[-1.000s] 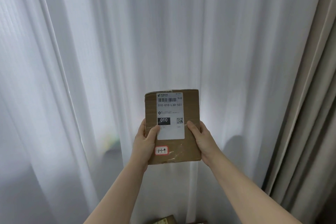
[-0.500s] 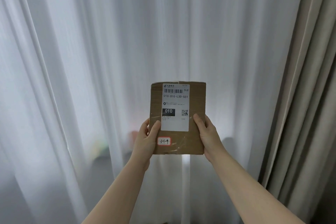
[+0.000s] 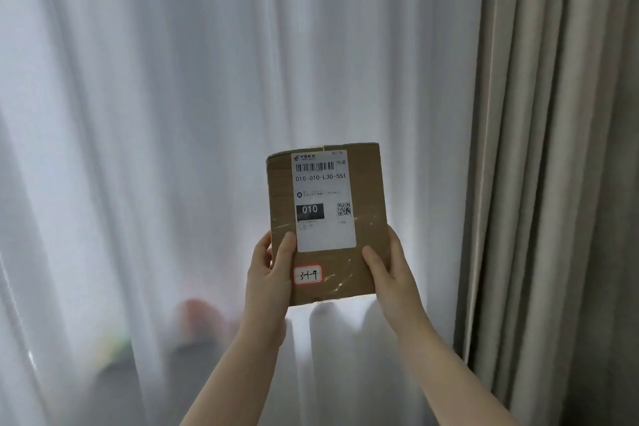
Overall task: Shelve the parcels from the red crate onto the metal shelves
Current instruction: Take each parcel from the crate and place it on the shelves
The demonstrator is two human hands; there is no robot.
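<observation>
A flat brown cardboard parcel (image 3: pixel 368 197) is held upright in front of me, its face toward the camera. It carries a white shipping label reading 010-010-L30-551 and a small red-edged sticker with handwriting near the bottom. My left hand (image 3: pixel 268 275) grips the parcel's lower left edge, thumb on the front. My right hand (image 3: pixel 392 273) grips the lower right edge the same way. Neither the red crate nor the metal shelves show in the head view.
A white sheer curtain (image 3: pixel 173 149) fills the view behind the parcel. A heavier beige curtain (image 3: pixel 560 166) hangs at the right. Blurred reddish and green shapes (image 3: pixel 197 315) show through the sheer fabric low on the left.
Both hands have raised the parcel slightly and carried it to the right. My view has turned right, showing more of the beige curtain. The boxes at the bottom edge are out of view.
</observation>
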